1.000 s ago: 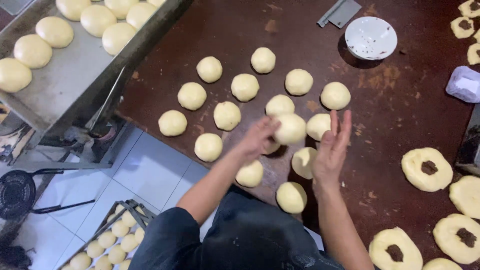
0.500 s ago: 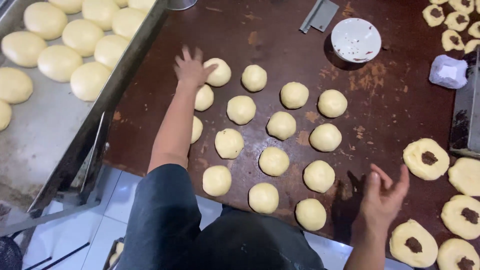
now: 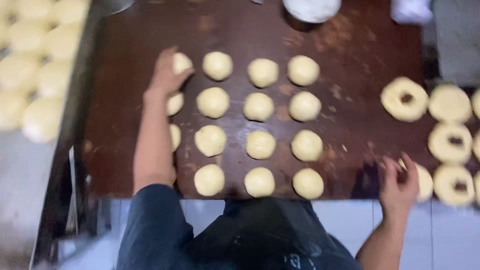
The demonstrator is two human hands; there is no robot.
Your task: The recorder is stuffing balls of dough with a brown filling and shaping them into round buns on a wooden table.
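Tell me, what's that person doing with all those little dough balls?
A person leans over a dark brown table covered with rows of round dough balls. Their left hand rests on the dough ball at the far left corner of the rows. Their right hand touches a filled dough ring among others at the right.

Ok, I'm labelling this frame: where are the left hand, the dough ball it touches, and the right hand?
left hand (image 3: pixel 167 74), head view, back of hand.
dough ball (image 3: pixel 182 62), head view, exposed top.
right hand (image 3: pixel 398 186), head view, back of hand.

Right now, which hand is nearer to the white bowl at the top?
Left. The left hand rests on a dough ball, up-table, left of the white bowl; the right hand is at the near edge.
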